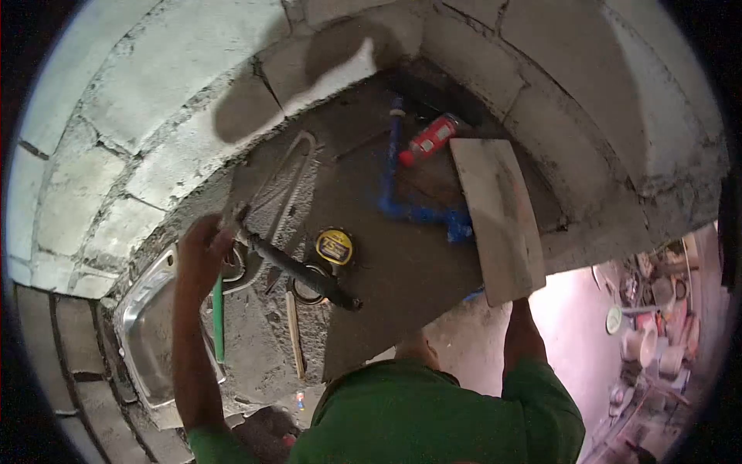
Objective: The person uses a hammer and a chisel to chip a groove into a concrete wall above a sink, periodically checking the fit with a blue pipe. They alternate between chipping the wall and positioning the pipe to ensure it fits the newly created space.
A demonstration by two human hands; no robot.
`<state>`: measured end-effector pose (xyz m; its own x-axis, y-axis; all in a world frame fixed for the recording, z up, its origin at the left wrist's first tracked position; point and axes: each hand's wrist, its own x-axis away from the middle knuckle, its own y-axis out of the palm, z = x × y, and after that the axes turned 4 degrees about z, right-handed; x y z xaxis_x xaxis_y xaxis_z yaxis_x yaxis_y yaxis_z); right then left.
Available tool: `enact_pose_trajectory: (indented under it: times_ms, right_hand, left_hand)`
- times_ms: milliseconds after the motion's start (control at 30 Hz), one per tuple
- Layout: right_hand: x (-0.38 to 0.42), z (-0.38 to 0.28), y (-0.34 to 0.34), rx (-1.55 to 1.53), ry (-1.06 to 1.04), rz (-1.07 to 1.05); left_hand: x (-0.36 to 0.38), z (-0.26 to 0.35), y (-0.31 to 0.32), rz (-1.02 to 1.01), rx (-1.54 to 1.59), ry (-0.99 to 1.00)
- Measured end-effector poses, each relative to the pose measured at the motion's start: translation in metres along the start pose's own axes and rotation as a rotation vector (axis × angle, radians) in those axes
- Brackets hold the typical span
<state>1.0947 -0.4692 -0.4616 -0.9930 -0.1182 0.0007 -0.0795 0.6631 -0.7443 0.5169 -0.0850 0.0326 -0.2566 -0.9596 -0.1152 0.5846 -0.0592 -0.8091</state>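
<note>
My left hand (205, 241) is closed at the head end of a hammer (290, 267) with a dark handle, which slants down to the right over the counter. My right hand (523, 306) grips the lower end of a flat grey-beige tile (501, 220), held tilted; its fingers are mostly hidden behind the tile. Near the hammer handle sit a yellow-and-black tape measure (334, 246) and a roll of black tape (311, 288). A hacksaw (297, 174) lies beyond my left hand. Close to my left forearm is a green strip (219, 321).
A steel sink (145, 332) is set at the left. Blue pipe (390, 182) and a red bottle (433, 138) lie toward the back corner. A dark flat sheet (386, 286) covers the middle. A wooden stick (294, 332) lies nearer me. Block walls (178, 100) enclose the back.
</note>
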Motion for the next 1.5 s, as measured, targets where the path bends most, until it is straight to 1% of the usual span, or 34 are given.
enact_pose_trajectory:
  times_ms: [67, 100, 133, 167, 200, 267, 300, 367, 400, 433, 500, 533, 567, 600, 633, 667, 700, 767, 833, 867, 900, 933, 967, 1033, 1133, 1167, 1200, 1233, 1267, 1333, 1367, 1400, 1467, 1500]
  right_hand:
    - [0.001, 0.008, 0.010, -0.080, 0.056, -0.036]
    - [0.002, 0.010, 0.013, -0.129, 0.069, -0.052]
    - [0.004, 0.012, 0.016, -0.187, 0.074, -0.072]
    - [0.007, 0.017, 0.016, -0.265, 0.085, -0.099]
    - [0.009, 0.028, 0.016, -0.373, 0.096, -0.123]
    - [0.014, 0.059, 0.011, -0.636, 0.103, -0.183]
    - [0.018, 0.077, 0.006, -0.785, 0.096, -0.231]
    - [0.033, 0.104, -0.006, -0.957, 0.074, -0.327]
    - [0.052, 0.085, -0.027, -0.804, 0.244, -0.292]
    - [0.073, 0.063, -0.050, -0.664, 0.417, -0.273]
    - [0.091, 0.090, -0.062, -0.665, 0.554, -0.428]
    - [0.108, 0.087, -0.063, -0.408, 0.538, -0.398]
    - [0.126, 0.086, -0.071, -0.420, 0.572, -0.456]
    - [0.140, 0.077, -0.081, -0.403, 0.635, -0.503]
    - [0.153, 0.087, -0.083, -0.448, 0.608, -0.599]
    - [0.159, 0.097, -0.088, -0.698, 0.785, -0.700]
    - [0.168, 0.089, -0.093, -0.663, 0.790, -0.731]
    - [0.181, 0.086, -0.096, -0.622, 0.796, -0.766]
    - [0.180, 0.080, -0.089, -0.473, 0.766, -0.988]
    - [0.179, 0.071, -0.089, -0.474, 0.761, -0.982]
    - [0.183, 0.049, -0.091, -0.340, 0.669, -0.919]
    - [0.189, 0.029, -0.098, -0.206, 0.581, -0.852]
    - [0.185, 0.030, -0.102, -0.377, 0.586, -0.939]
    - [0.187, 0.014, -0.107, -0.328, 0.530, -0.946]
    - [0.194, -0.015, -0.130, -0.301, 0.432, -1.034]
    - [0.199, -0.032, -0.142, -0.210, 0.334, -1.131]
    - [0.207, -0.062, -0.154, -0.102, 0.217, -1.259]
    - [0.214, -0.096, -0.168, -0.119, 0.161, -1.357]
    - [0.221, -0.134, -0.185, -0.132, 0.107, -1.465]
    - [0.245, -0.208, -0.222, -0.316, -0.025, -1.574]
    - [0.261, -0.233, -0.225, -0.292, -0.039, -1.613]
    - [0.276, -0.257, -0.227, -0.379, -0.142, -1.563]
    - [0.301, -0.308, -0.236, -0.546, -0.340, -1.395]
    - [0.313, -0.336, -0.244, -0.616, -0.437, -1.292]
  left_hand:
    - [-0.040, 0.026, 0.043, -0.101, 0.001, 0.112]
    - [-0.065, 0.036, 0.070, 0.010, -0.143, 0.548]
    - [-0.081, 0.047, 0.098, -0.136, 0.083, 0.319]
    - [-0.097, 0.071, 0.122, -0.150, -0.115, 0.320]
    - [-0.115, 0.081, 0.149, -0.151, -0.195, 0.368]
    - [-0.152, 0.082, 0.204, -0.181, -0.609, 0.825]
    - [-0.165, 0.089, 0.226, -0.174, -0.608, 0.822]
    - [-0.181, 0.100, 0.261, -0.261, -0.506, 0.410]
    - [-0.183, 0.099, 0.269, -0.261, -0.506, 0.411]
    - [-0.183, 0.100, 0.275, -0.165, -0.480, 0.529]
    - [-0.184, 0.099, 0.290, -0.068, -0.455, 0.657]
    - [-0.185, 0.094, 0.299, -0.002, -0.483, 0.752]
    - [-0.188, 0.089, 0.307, 0.068, -0.510, 0.844]
    - [-0.193, 0.084, 0.313, 0.072, -0.512, 0.846]
    - [-0.198, 0.083, 0.316, 0.026, -0.580, 0.852]
    - [-0.200, 0.080, 0.320, -0.022, -0.647, 0.856]
    - [-0.193, 0.092, 0.303, -0.022, -0.649, 0.857]
    - [-0.163, 0.135, 0.240, -0.258, -0.330, 0.565]
    - [-0.148, 0.157, 0.216, -0.219, -0.370, 0.496]
    - [-0.143, 0.165, 0.202, -0.205, -0.387, 0.463]
    - [-0.137, 0.175, 0.185, -0.192, -0.403, 0.430]
    - [-0.130, 0.182, 0.153, -0.258, -0.459, 0.529]
    - [-0.129, 0.178, 0.132, -0.323, -0.515, 0.631]
    - [-0.157, 0.145, 0.131, -0.320, -0.676, 0.618]
    - [-0.159, 0.103, 0.093, -0.202, -0.667, 0.719]
    - [-0.154, 0.099, 0.077, -0.292, -0.756, 0.733]
    - [-0.148, 0.081, 0.065, -0.198, -0.609, 0.745]
    - [-0.139, 0.055, 0.048, -0.092, -0.487, 0.727]
    - [-0.121, 0.042, 0.024, -0.113, -0.115, 0.522]
    - [-0.053, 0.030, -0.043, -0.105, 0.215, 0.483]
    - [-0.027, 0.007, -0.071, -0.180, 0.461, 0.283]
    - [-0.007, -0.014, -0.092, -0.263, 0.718, 0.098]
    - [0.034, -0.064, -0.136, -0.192, 0.916, 0.162]
    - [0.049, -0.092, -0.160, -0.232, 1.100, 0.144]
